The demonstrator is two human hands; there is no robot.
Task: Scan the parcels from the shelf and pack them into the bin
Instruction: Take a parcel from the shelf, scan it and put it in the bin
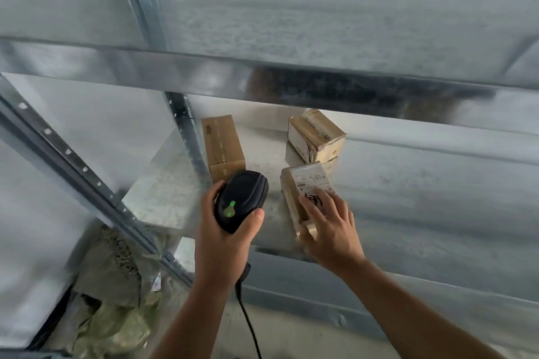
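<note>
My left hand [224, 230] grips a black barcode scanner [240, 199] with a green light lit on its back, its cable hanging down below my wrist. My right hand [328, 227] lies on top of a small taped cardboard parcel [304, 183] with a white label, fingers spread over the label and the thumb at its near end. That parcel sits near the front of the metal shelf [408, 189]. Two more parcels stand further back: a plain brown box [223, 146] to the left and a taped labelled box [316, 135] to the right. No bin is in view.
A galvanised shelf board [291, 17] runs overhead, with its front beam [175, 70] just above the parcels. Perforated steel uprights [73, 166] slant down at the left. Crumpled sacks or wrapping [113, 309] lie on the floor at lower left.
</note>
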